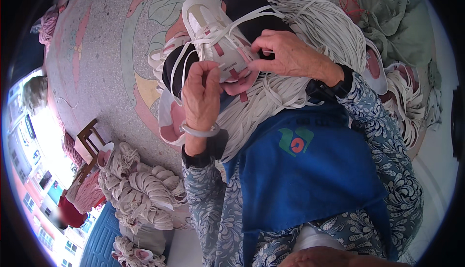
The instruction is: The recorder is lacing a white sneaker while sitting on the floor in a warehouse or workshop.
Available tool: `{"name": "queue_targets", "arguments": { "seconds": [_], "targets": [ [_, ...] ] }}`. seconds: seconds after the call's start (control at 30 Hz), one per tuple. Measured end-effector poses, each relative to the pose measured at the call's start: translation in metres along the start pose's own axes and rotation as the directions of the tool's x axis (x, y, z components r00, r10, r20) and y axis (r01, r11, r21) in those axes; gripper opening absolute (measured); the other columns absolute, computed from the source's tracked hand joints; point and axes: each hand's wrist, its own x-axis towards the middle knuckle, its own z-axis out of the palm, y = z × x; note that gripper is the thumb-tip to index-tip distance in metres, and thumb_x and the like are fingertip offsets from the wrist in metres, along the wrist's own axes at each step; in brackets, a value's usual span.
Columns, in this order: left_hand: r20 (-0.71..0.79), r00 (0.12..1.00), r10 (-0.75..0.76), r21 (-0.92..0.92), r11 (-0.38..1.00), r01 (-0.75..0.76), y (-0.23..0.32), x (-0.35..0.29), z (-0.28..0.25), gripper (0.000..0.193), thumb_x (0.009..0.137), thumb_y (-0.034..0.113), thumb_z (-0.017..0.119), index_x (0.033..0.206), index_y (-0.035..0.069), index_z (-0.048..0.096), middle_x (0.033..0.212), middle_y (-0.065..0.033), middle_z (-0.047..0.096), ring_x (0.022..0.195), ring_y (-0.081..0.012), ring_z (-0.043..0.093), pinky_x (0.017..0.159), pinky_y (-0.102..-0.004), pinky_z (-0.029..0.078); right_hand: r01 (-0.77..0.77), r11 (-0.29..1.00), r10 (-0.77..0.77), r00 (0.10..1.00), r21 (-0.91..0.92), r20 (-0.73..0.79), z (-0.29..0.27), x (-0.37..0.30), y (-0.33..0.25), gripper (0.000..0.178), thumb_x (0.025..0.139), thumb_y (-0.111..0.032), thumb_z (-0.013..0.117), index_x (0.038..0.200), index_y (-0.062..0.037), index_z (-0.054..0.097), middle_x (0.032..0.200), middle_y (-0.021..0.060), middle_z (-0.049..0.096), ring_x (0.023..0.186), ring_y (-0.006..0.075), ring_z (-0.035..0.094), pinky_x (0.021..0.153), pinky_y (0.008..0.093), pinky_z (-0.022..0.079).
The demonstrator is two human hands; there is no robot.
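Note:
A white and pale-grey sneaker [213,34] with pink trim lies across my lap, toe pointing away from me. White shoelaces [215,36] run over its front, and their loose lengths loop out to both sides. At the left of the pink-lined opening, my left hand [202,90] pinches a shoelace, its pale tip showing past the fingertips. My right hand [288,56] is at the shoe's right edge, thumb and curled forefinger against it. A thick bundle of white laces [319,22] drapes over my legs beneath and beside the shoe.
More pink-lined shoes [169,117] lie by my left knee. A heap of laced shoes [145,184] sits at lower left, near a wooden chair [92,136]. Shoes with laces [404,88] and grey-green cloth [395,17] are at right. A blue apron [310,170] covers my lap.

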Motion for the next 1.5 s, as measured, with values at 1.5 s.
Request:
{"name": "queue_targets", "arguments": {
  "seconds": [1.5],
  "targets": [
    [0.686,0.406,0.603,-0.624,0.775,-0.098,0.108,-0.092,0.014,0.020,0.092,0.014,0.053,0.079,-0.001,0.057,0.066,-0.0091,0.058,0.055,-0.0224,0.058,0.050,-0.0316,0.043,-0.397,0.090,-0.036,0.915,0.914,0.401,0.013,-0.018,-0.072,0.028,0.097,-0.024,0.045,0.107,0.0005,0.055,0.053,-0.0073,0.040,0.038,0.0011,0.036,0.034,0.0169,0.027]
  ]
}}
